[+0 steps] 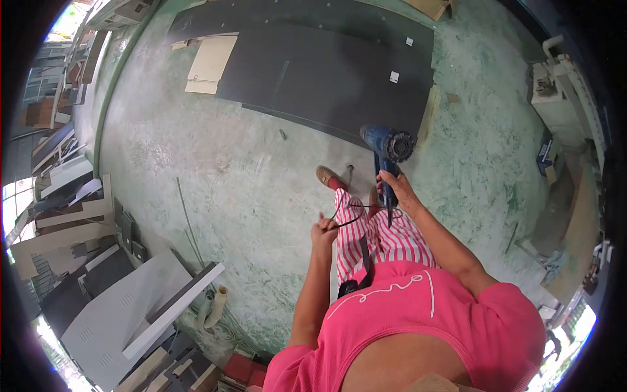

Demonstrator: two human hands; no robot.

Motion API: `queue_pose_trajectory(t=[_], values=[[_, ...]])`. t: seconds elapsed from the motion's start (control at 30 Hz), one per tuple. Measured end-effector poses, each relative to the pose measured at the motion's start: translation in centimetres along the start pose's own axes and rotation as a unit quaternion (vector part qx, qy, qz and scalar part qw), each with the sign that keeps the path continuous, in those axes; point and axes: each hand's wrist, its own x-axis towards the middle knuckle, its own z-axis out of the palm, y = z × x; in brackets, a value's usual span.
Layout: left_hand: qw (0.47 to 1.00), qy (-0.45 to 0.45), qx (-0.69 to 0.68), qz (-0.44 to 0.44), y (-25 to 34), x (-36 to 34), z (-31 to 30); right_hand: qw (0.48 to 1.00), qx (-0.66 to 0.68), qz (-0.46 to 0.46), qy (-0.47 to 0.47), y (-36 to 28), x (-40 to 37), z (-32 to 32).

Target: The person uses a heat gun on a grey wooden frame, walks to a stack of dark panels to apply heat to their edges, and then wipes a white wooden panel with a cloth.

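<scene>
A blue and black heat gun (pixel 385 145) is in my right hand (pixel 401 191), whose fingers wrap round its handle. The nozzle points up and left, over the lower edge of a large dark panel (pixel 313 75) lying on the floor. A thin black cord (pixel 346 224) runs between the tool's lower end and my left hand (pixel 324 228). The left fingers are bent round the cord, in front of my striped trousers.
Stacked boards and panels (pixel 124 313) line the left side. A beige board piece (pixel 211 63) lies at the dark panel's left edge. A white machine (pixel 555 104) stands at the right. A small dark object (pixel 283 134) lies on the green floor.
</scene>
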Motion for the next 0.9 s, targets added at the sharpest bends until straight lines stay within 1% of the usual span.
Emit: queue_pose_trajectory(t=[0.07, 0.13, 0.17, 0.2, 0.23, 0.27, 0.3, 0.33, 0.37, 0.4, 0.43, 0.47, 0.53, 0.57, 0.6, 0.67, 0.73, 0.8, 0.83, 0.87, 0.9], values=[[0.996, -0.004, 0.074, -0.048, -1.7, 3.2, 2.6, 1.0, -0.01, 0.014, -0.004, -0.3, 1.3, 1.2], [0.968, -0.1, 0.157, -0.167, -2.5, 8.0, 2.6, 0.999, -0.035, 0.02, 0.022, -0.1, 2.9, 2.6], [0.969, -0.099, 0.148, -0.17, -4.0, 8.1, 3.9, 0.999, -0.031, 0.017, 0.041, 0.0, 3.6, 3.3], [0.965, -0.034, 0.218, -0.14, -5.6, 8.3, 5.2, 0.998, -0.039, 0.025, 0.04, 0.0, 4.6, 3.8], [0.951, 0.034, 0.287, -0.109, -6.7, 8.5, 6.0, 0.997, -0.034, 0.04, 0.062, 0.2, 5.5, 4.3], [0.952, 0.043, 0.281, -0.112, -7.0, 10.2, 4.9, 0.994, -0.027, 0.057, 0.086, 0.5, 6.1, 4.7], [0.931, -0.043, 0.33, -0.149, -7.3, 11.8, 3.6, 0.991, -0.018, 0.075, 0.112, 0.9, 6.4, 4.7], [0.899, -0.13, 0.376, -0.184, -7.3, 13.1, 2.8, 0.99, -0.018, 0.083, 0.116, 1.2, 7.0, 5.0], [0.9, -0.123, 0.375, -0.187, -7.9, 11.9, 4.2, 0.988, 0.014, 0.076, 0.136, 1.3, 7.7, 5.3], [0.882, -0.133, 0.414, -0.184, -8.9, 10.7, 5.5, 0.984, 0.046, 0.067, 0.156, 1.4, 8.3, 5.2], [0.861, -0.142, 0.453, -0.182, -9.6, 10.7, 6.2, 0.981, 0.043, 0.08, 0.173, 1.8, 9.2, 4.8], [0.859, -0.136, 0.457, -0.186, -9.9, 10.7, 7.0, 0.979, 0.047, 0.084, 0.179, 2.1, 10.0, 4.2], [0.861, -0.106, 0.444, -0.222, -10.3, 10.9, 8.0, 0.976, 0.067, 0.076, 0.195, 2.7, 11.2, 2.7], [0.865, -0.126, 0.433, -0.218, -10.4, 11.1, 8.2, 0.974, 0.071, 0.078, 0.201, 3.1, 11.7, 2.0], [0.863, -0.123, 0.436, -0.222, -10.6, 11.5, 8.7, 0.972, 0.075, 0.078, 0.207, 3.4, 12.3, 1.3], [0.823, -0.165, 0.486, -0.244, -10.9, 12.8, 9.1, 0.971, 0.08, 0.077, 0.211, 3.8, 13.1, -0.2], [0.813, -0.162, 0.508, -0.234, -12.1, 14.3, 10.0, 0.968, 0.118, 0.085, 0.206, 3.8, 14.7, -1.4], [0.814, -0.106, 0.558, -0.12, -13.5, 15.8, 10.5, 0.964, 0.134, 0.079, 0.216, 3.7, 16.5, -2.7], [0.791, -0.071, 0.593, -0.134, -13.4, 17.7, 10.1, 0.962, 0.115, 0.073, 0.235, 3.6, 17.3, -3.4], [0.786, -0.068, 0.599, -0.138, -14.2, 17.0, 11.9, 0.961, 0.093, 0.066, 0.253, 3.3, 18.2, -4.2], [0.749, -0.075, 0.651, -0.092, -15.2, 16.3, 13.6, 0.959, 0.096, 0.065, 0.258, 3.0, 19.2, -5.1]])
